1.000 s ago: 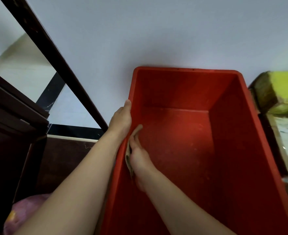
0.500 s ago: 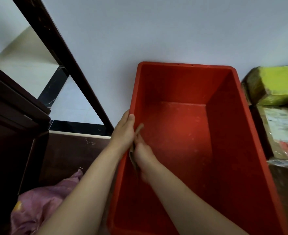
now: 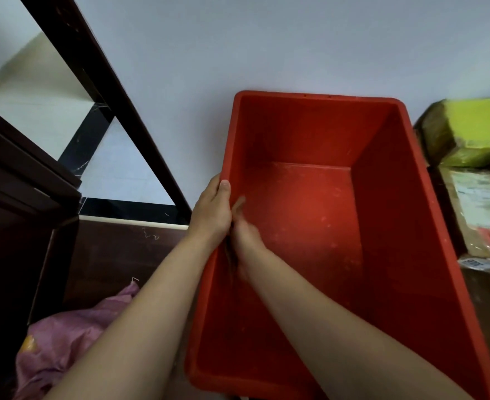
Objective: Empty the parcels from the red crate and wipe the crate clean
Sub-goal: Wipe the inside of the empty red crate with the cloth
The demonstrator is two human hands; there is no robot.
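Note:
The red crate (image 3: 382, 197) stands against a white wall with no parcels inside; its floor shows pale specks. My left hand (image 3: 213, 210) grips the crate's left rim, thumb over the edge. My right hand (image 3: 245, 241) is inside the crate and presses a small brownish cloth (image 3: 238, 204) flat against the left inner wall; most of the cloth is hidden behind the hand. Parcels sit outside, to the right of the crate: a yellow-green wrapped one (image 3: 468, 131) and a brown cardboard box (image 3: 480, 215) with labels.
A dark wooden frame (image 3: 99, 90) slants along the wall to the left. A dark cabinet (image 3: 13, 183) stands at far left. A pink woven bag (image 3: 65, 336) lies on the dark floor at lower left.
The view has shifted, so the crate sits lower and further right in the frame. My right hand with the cloth has slid a little along the left inner wall. My left hand keeps its hold on the rim.

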